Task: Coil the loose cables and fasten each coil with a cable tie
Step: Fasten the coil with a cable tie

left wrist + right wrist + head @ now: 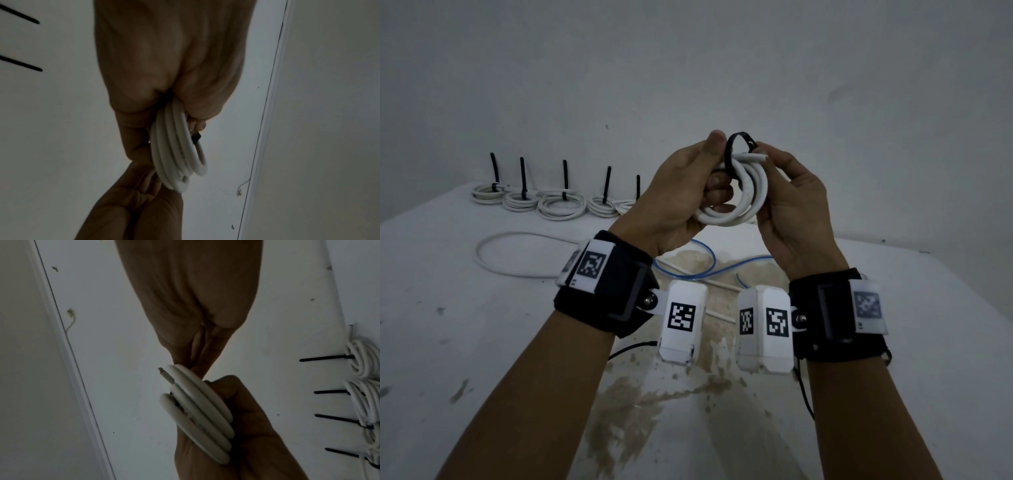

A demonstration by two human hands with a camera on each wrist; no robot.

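left hand [681,192] gripping white cable coil [736,198], right hand [787,205] pinching black cable tie [734,145] looped round it, five tied coils [551,200] on table [448,325]

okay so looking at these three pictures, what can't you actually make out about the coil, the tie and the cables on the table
- Head view: whether the black cable tie is locked; the right hand covers its head.
- Head view: the left hand hides part of the white coil.
- Head view: the fifth tied coil lies partly behind the left hand.
- Head view: the wrist cameras cover where the blue cable ends.
- Wrist views: dim; the tie barely shows.
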